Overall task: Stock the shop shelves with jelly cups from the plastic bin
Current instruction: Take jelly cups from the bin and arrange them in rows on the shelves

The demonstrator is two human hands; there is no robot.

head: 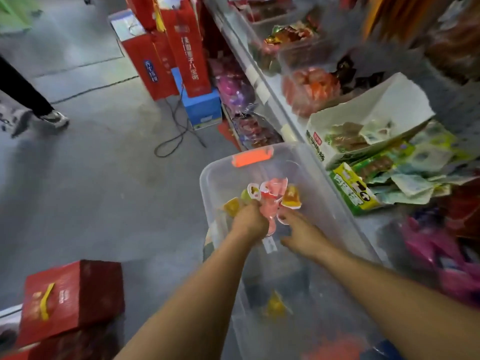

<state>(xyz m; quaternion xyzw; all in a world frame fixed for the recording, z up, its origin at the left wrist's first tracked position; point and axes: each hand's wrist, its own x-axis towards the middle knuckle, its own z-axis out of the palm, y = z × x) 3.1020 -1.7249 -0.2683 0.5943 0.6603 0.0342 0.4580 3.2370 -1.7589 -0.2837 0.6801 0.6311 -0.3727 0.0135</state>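
Both forearms reach into the plastic bin (215,175). Left hand (250,220) clenches a bunch of jelly cups (272,193) near its far end; right hand (301,231) hovers open-fingered beside them. Overloaded, loosely bunched cups could slip before reaching the shelves (275,100).

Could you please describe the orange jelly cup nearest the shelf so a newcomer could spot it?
Find the clear plastic bin with the orange latch on the floor beside the shelves. Inside, rightmost in the cluster, beyond the right hand, sits the orange jelly cup; its neighbours are pink.
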